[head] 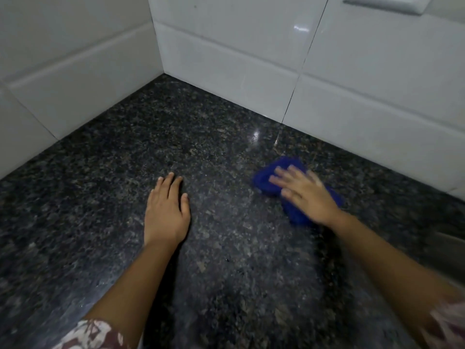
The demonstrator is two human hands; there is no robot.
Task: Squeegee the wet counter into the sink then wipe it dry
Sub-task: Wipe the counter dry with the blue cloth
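My right hand [305, 195] flat, fingers straight, pressing blue cloth [276, 178] on dark surface [226, 248] near back wall edge; blurred. My left hand [166, 212] released, flat on surface.

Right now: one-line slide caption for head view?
Right hand presses a blue cloth on the dark speckled granite counter; left hand rests flat nearby.

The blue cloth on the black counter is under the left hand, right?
Not quite. The blue cloth is under the right hand, on the black counter. The left hand lies flat on bare stone. The head view shows it.
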